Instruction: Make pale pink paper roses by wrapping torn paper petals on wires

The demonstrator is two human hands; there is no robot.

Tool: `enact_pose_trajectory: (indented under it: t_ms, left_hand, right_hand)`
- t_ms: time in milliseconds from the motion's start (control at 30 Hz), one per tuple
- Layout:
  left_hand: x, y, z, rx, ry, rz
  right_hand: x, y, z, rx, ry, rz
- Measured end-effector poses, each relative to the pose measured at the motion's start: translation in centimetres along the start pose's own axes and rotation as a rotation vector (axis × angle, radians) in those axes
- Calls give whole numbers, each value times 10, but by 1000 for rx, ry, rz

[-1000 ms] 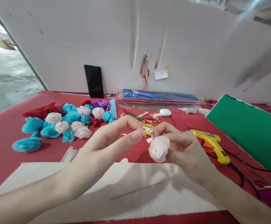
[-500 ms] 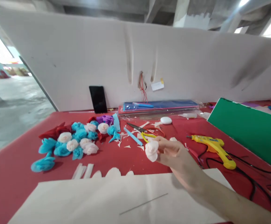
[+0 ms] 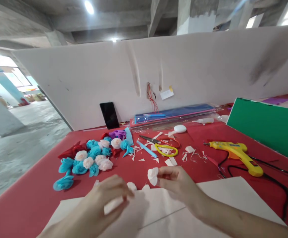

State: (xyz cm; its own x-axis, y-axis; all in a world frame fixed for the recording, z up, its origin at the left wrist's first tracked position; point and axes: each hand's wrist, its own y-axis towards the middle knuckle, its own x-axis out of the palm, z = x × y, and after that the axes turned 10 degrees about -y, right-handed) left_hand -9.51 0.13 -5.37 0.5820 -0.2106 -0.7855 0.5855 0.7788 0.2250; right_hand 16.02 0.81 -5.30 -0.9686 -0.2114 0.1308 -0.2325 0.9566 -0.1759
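Note:
Between the fingertips of my right hand (image 3: 181,185) is a small white paper flower (image 3: 153,176), held above the far edge of a large pale sheet (image 3: 228,191). My left hand (image 3: 109,198) hovers over the left part of that sheet, fingers loosely bent and thumb apart, with nothing visible in it. White cut paper petals (image 3: 131,186) lie by the sheet's far edge, partly hidden behind the left hand. A thin grey stick (image 3: 162,218) rests on the sheet.
Blue and white paper flowers (image 3: 94,152) are heaped at left. Scissors (image 3: 167,150), a blue pen (image 3: 147,149) and paper scraps lie mid-table. A yellow glue gun (image 3: 238,153) with black cords and a green board (image 3: 268,127) are at right; a black phone (image 3: 109,115) leans against the wall.
My left hand has come into view from below. The right hand, still holding the white flower, sits lower in the picture. The view has tilted up slightly.

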Motion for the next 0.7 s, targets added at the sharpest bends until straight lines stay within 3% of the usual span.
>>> enact_pose_trajectory:
  t_ms: [133, 400, 700]
  left_hand:
    - [5, 25, -13, -27, 174, 101]
    - [17, 27, -35, 92, 152, 110]
    - [10, 28, -31, 181, 110, 141]
  right_hand:
    - [-1, 1, 2, 42, -4, 7]
    - [-1, 0, 3, 99, -67, 46]
    - [-4, 0, 8, 102, -115, 25]
